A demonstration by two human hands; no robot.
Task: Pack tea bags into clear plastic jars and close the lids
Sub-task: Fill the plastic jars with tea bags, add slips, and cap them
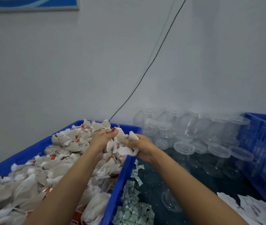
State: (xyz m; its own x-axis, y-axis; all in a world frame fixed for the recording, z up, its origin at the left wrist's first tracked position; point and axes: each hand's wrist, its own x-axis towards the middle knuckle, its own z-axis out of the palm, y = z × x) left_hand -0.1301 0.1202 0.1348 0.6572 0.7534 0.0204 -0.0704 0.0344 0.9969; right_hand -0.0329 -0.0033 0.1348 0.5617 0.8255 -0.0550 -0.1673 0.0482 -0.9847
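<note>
Both hands meet above the far end of the blue plastic bin [31,148] — my left hand [100,140] has its fingers curled round a clump of grey-white paper tea bags [118,135], and my right hand [142,147] grips more of the same bunch from the other side, just over the bin's right rim. Beneath them the bin is heaped with loose tea bags with small red tags [36,176]. To the right, on the dark table [155,179], clear plastic jars with clear lids [184,147] stand and lie clustered against the wall. Small silvery-green sachets [132,200] lie scattered beside the bin — white paper slips [242,207] lie near a blue slatted crate [263,151].
</note>
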